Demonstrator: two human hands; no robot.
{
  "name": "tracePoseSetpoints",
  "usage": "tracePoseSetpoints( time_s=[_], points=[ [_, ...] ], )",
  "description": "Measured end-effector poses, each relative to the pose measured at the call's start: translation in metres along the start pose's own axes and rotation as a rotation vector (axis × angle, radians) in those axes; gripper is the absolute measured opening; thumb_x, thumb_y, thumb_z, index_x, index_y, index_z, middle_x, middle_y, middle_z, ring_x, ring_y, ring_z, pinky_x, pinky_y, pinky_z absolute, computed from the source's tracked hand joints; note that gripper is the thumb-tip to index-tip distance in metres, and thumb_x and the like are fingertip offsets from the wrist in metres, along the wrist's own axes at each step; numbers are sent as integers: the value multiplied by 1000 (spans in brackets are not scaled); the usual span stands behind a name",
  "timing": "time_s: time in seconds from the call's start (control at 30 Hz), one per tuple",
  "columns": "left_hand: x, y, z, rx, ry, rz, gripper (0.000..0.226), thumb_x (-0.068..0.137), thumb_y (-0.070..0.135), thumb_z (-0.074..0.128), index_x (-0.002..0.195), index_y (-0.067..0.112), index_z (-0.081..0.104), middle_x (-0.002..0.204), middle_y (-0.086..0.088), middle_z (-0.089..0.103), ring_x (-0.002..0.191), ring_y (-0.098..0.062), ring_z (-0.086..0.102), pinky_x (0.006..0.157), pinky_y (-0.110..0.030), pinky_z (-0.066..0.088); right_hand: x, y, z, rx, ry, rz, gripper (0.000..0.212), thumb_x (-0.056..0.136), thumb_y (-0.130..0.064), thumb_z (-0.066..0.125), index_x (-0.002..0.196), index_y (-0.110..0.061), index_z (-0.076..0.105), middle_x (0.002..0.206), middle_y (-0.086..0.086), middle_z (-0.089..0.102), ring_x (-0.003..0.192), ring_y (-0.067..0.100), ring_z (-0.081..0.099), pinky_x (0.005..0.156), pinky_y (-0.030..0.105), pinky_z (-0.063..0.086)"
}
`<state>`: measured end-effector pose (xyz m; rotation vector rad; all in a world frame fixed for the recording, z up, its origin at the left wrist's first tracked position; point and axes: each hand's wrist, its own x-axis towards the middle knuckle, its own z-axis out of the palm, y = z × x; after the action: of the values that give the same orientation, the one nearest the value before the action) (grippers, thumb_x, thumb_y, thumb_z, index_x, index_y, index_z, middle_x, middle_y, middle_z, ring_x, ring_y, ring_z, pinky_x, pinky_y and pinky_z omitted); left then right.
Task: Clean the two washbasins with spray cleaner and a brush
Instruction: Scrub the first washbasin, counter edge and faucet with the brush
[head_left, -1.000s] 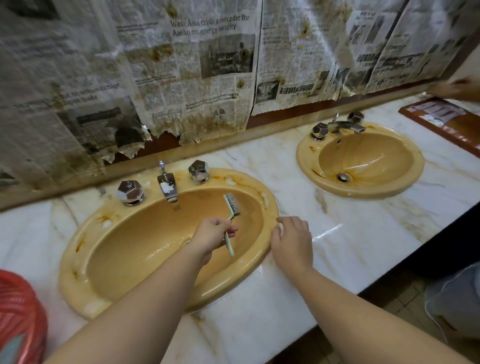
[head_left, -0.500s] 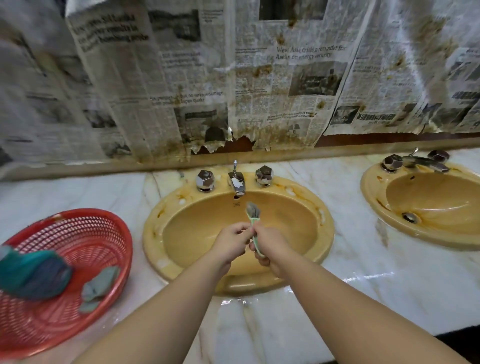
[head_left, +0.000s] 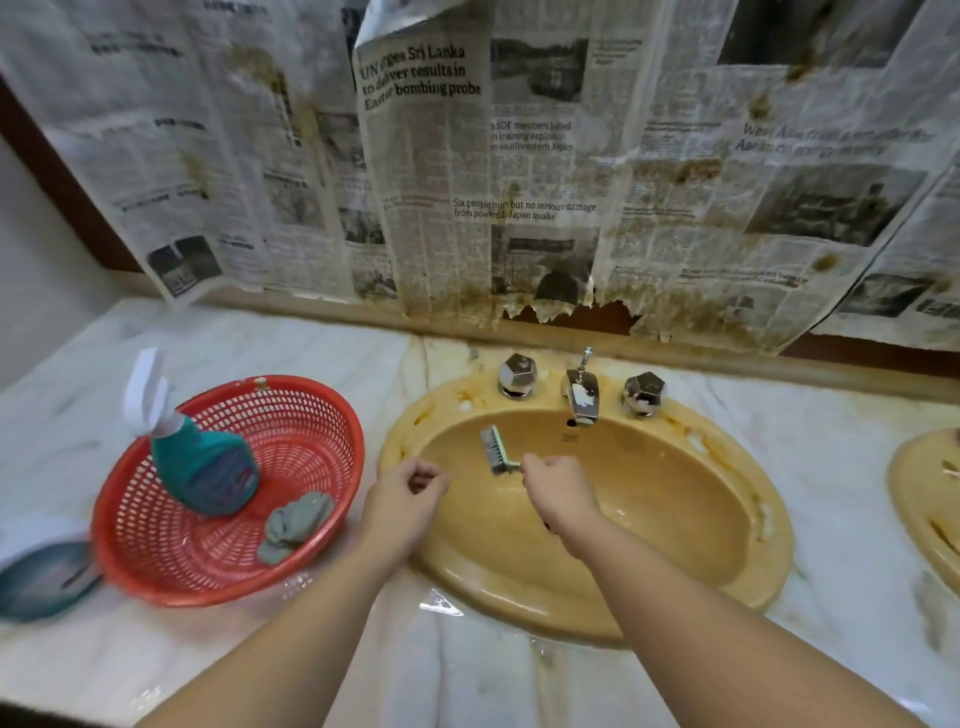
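Marble counter fills the bottom of the frame, wet and glossy, and both forearms reach up across it. At centre, the right hand is curled round the handle of the green brush, whose bristled head sticks up and to the left inside the nearer washbasin. Whether the bristles touch the bowl is hard to tell from this angle. Just left of it, the left hand hangs over the basin's left rim with fingers loosely curled, holding nothing.

To scrub well, I would press the bristles flat against the bowl and work in short strokes along the stained rim, where brown marks and white residue show, steadying the free hand on the counter.

At left stands a red basket holding the spray cleaner and a grey cloth. Further up, the faucet sits between two faceted knobs. At the right edge, only a sliver of the second washbasin shows. Stained newspaper covers the wall across the top.
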<state>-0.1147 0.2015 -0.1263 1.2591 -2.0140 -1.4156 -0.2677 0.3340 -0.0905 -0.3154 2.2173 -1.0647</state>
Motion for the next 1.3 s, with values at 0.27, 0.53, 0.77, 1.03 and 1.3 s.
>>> tracePoseSetpoints(
  time_s=[0.27,0.53,0.77,1.03,1.3],
  points=[
    [-22,-31,-15,308,42,161,86,78,41,82,150,19,41,159,1,33,148,-16,28,117,-22,16,49,-57,14,-552,93,-237,26,105,-37,41,103,-17,58,100,7,66,88,31,63,68,36,46],
    [-8,-43,-22,205,16,175,97,86,50,73,161,20,19,162,7,28,147,-5,21,119,-22,12,67,-84,35,-780,-55,-386,29,103,-27,45,108,-13,69,106,12,68,95,32,64,78,37,54],
    [-4,-44,-35,137,-18,212,85,88,42,74,155,27,24,147,20,28,132,14,20,102,4,6,66,-85,40,-752,-46,-394,28,102,-23,47,101,-9,71,93,12,67,88,34,64,58,31,46],
    [-4,-54,-35,168,-10,218,95,82,63,69,158,30,22,149,22,31,137,3,28,113,-23,22,59,-86,58,-783,-56,-409,27,101,-23,46,104,-12,70,93,10,63,87,33,63,67,35,46],
    [-7,-56,-38,190,3,228,102,75,65,71,158,34,20,149,26,28,137,6,26,114,-24,21,49,-81,64,-809,-107,-475,29,103,-30,43,104,-15,68,97,12,65,90,35,63,69,35,46]
  ],
)
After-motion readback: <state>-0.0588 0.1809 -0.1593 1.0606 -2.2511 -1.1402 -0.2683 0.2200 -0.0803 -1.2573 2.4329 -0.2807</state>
